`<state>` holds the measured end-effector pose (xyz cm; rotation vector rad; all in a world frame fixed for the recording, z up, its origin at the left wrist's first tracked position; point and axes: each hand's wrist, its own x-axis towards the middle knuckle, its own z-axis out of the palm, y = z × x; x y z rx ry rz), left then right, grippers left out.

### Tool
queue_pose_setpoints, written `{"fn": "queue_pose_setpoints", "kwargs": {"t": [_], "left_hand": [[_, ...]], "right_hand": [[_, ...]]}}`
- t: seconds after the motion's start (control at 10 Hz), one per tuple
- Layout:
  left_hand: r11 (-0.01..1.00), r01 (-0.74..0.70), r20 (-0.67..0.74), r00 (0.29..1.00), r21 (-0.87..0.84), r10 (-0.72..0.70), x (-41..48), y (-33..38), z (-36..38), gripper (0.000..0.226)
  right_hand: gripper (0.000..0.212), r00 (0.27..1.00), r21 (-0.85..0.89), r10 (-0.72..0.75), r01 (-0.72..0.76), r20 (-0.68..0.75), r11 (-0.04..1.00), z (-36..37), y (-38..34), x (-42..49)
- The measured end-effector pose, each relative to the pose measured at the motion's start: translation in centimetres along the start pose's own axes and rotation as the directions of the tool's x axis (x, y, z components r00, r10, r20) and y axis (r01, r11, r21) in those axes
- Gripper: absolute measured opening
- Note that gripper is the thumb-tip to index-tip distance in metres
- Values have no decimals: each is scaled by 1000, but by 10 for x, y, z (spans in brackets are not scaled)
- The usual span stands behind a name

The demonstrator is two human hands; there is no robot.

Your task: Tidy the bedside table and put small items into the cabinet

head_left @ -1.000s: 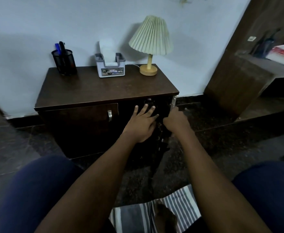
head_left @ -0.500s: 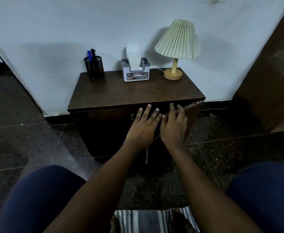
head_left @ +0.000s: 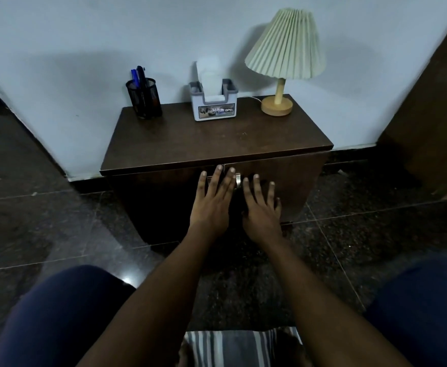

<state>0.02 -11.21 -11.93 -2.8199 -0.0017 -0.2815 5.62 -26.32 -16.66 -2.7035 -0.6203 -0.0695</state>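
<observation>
While flat on cabinet doors (head_left: 291,181), left hand (head_left: 211,205) and right hand (head_left: 260,210), fingers (head_left: 215,181) spread.

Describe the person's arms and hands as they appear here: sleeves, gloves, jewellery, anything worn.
The left hand and the right hand are bare: no gloves, no rings that show. The left forearm and the right forearm are also uncovered, with no sleeve, watch or bracelet in view. The only clothing seen is dark blue trousers on the knees.

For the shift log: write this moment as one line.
cabinet doors: shut | left hand: flat on doors | right hand: flat on doors | tabletop: pen holder, tissue box, lamp
</observation>
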Motion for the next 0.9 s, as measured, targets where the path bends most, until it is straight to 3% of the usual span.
{"fn": "queue_pose_setpoints", "kwargs": {"t": [0.2, 0.6, 0.8, 0.9], "left_hand": [[998, 31, 104, 994, 56, -37, 7, 6, 20, 93], [999, 40, 155, 987, 2, -39, 12, 11, 18, 85], [996, 39, 104, 994, -82, -30, -9, -11, -7, 80], [993, 78, 9, 997, -86, -77, -16, -20, -17, 79]], "right_hand": [[102, 997, 85, 2, -8, 76, 996, 24, -5, 12], [115, 990, 206, 120, -133, 73, 970, 26, -29, 13], [79, 984, 242, 170, -179, 56, 954, -19, -49, 4], [75, 985, 272, 153, -125, -83, 954, -56, -68, 11]]}}
